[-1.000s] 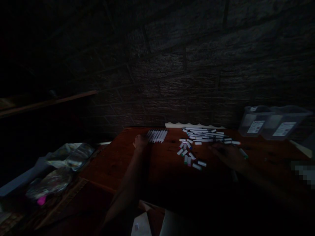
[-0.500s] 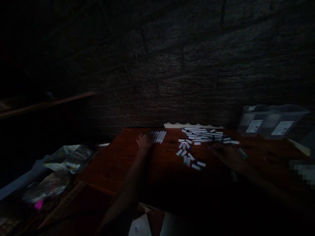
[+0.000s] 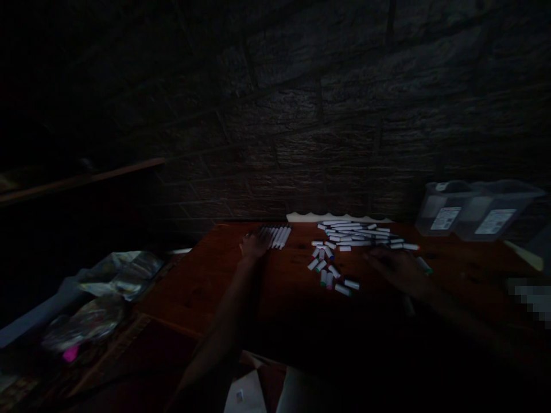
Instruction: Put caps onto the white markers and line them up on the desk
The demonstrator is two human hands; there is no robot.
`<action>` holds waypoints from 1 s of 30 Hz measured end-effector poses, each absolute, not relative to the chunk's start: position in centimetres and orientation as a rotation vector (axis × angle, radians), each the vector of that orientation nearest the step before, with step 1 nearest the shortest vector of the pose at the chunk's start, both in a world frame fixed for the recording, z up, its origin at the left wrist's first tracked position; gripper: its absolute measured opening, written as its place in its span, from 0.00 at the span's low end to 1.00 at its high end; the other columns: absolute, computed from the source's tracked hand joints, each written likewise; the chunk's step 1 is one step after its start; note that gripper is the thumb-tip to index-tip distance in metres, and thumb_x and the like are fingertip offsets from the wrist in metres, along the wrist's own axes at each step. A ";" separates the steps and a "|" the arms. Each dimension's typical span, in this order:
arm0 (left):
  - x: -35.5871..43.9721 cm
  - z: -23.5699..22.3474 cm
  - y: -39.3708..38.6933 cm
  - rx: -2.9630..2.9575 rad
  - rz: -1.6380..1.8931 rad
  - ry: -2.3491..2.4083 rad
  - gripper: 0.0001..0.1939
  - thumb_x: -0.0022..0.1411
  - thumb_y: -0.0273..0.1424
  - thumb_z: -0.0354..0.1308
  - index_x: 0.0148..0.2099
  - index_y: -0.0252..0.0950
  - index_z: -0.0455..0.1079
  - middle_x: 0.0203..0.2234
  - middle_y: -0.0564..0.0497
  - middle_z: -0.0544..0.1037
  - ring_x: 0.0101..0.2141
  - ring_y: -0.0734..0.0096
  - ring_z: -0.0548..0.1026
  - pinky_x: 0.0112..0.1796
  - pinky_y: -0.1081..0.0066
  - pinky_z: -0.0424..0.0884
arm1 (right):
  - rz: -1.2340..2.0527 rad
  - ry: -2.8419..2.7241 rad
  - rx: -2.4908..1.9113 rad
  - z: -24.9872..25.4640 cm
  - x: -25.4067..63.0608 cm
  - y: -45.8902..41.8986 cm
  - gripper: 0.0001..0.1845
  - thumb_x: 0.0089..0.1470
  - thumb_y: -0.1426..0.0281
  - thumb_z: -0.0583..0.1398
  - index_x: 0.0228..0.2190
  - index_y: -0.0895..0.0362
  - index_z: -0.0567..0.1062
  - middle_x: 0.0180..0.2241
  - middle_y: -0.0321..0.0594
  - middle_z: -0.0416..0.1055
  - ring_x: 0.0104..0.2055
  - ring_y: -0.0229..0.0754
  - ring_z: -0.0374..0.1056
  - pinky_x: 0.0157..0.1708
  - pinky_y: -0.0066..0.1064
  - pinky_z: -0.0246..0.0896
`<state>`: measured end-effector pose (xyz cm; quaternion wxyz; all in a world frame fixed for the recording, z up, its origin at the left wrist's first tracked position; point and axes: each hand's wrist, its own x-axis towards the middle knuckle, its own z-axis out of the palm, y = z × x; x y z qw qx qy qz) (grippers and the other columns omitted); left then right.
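The scene is very dark. My left hand [image 3: 255, 245] rests on the red-brown table [image 3: 206, 287], touching the left end of a neat row of white markers [image 3: 279, 236]; its fingers look stretched out over them. My right hand [image 3: 398, 268] lies on the table to the right of a loose pile of white markers [image 3: 359, 235] and several scattered caps [image 3: 329, 272]. Its fingers are too dark to read. A single marker [image 3: 424, 265] lies just past that hand.
Two clear plastic tubs with labels [image 3: 477, 215] stand at the back right. A scalloped white sheet [image 3: 336, 218] lies against the dark brick wall. Crumpled plastic bags [image 3: 109, 281] sit left of the table, below a wooden ledge [image 3: 81, 179]. Paper [image 3: 253, 393] lies at the near edge.
My left hand has slid right onto the end of the marker row. The right hand has barely moved.
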<state>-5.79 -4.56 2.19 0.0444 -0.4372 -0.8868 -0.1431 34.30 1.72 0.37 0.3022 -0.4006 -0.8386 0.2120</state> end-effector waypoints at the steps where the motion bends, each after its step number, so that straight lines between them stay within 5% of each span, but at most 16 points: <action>1: -5.8 2.2 -4.6 -1.328 -0.436 -2.713 0.29 0.62 0.50 0.50 0.61 0.44 0.65 0.57 0.42 0.70 0.56 0.47 0.68 0.51 0.53 0.66 | 0.561 -2.223 -1.069 0.5 34.3 1.7 0.17 0.59 0.56 0.54 0.33 0.49 0.79 0.34 0.36 0.80 0.35 0.47 0.77 0.35 0.36 0.69; 8: -6.6 2.0 -4.5 -1.231 -0.428 -2.730 0.29 0.64 0.51 0.47 0.61 0.43 0.65 0.53 0.41 0.74 0.54 0.47 0.69 0.50 0.53 0.66 | 0.562 -2.216 -1.060 0.5 34.2 1.7 0.18 0.58 0.54 0.53 0.33 0.50 0.79 0.34 0.37 0.80 0.35 0.47 0.77 0.36 0.37 0.69; 30: -8.4 1.1 -3.7 -1.427 -0.432 -2.707 0.17 0.67 0.32 0.48 0.53 0.38 0.71 0.47 0.41 0.78 0.49 0.59 0.76 0.47 0.68 0.70 | 0.542 -2.224 -1.039 0.1 34.3 1.9 0.19 0.59 0.54 0.53 0.32 0.50 0.79 0.34 0.37 0.80 0.35 0.47 0.77 0.37 0.37 0.69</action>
